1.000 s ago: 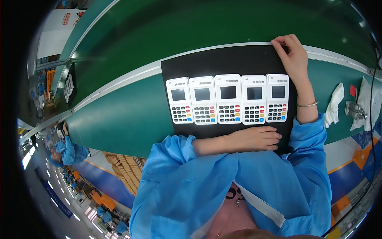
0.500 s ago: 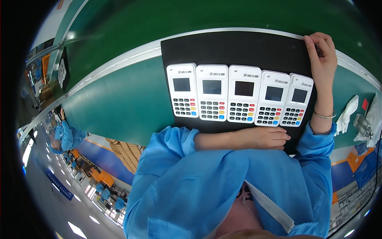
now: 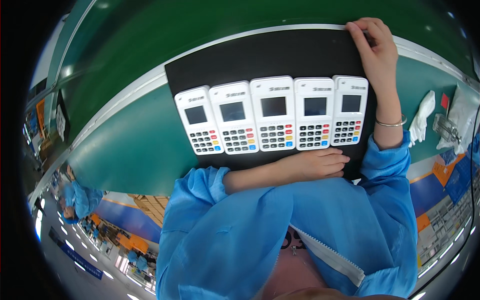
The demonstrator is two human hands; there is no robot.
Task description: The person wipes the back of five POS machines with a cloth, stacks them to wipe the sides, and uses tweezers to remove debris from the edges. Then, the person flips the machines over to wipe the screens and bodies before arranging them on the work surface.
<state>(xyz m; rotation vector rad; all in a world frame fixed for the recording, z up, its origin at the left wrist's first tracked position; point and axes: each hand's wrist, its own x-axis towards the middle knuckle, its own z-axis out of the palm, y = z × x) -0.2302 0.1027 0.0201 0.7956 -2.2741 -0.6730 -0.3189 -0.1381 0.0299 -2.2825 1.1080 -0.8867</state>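
Note:
Several white card payment terminals (image 3: 272,112), each with a small dark screen and a keypad, lie face up side by side on a black mat (image 3: 300,50). My right hand (image 3: 377,42) is at the mat's far right corner, its thumb and curled fingers closed on the edge there. The fingertips are partly hidden behind the hand. My left hand (image 3: 320,164) rests flat on the near part of the mat, just below the terminals, with its fingers stretched out. It holds nothing.
The mat lies on a green table (image 3: 130,137), against a pale rail (image 3: 115,102) with a darker green surface beyond. To the right are a white glove (image 3: 423,117), a clear plastic bag (image 3: 462,120) and a metal clip-like piece (image 3: 446,129). Another person in blue (image 3: 82,197) is far left.
The whole view has shifted and turned slightly, so mat, terminals and hands appear farther left. Both hands keep their places on the mat, and the terminals stay in their row.

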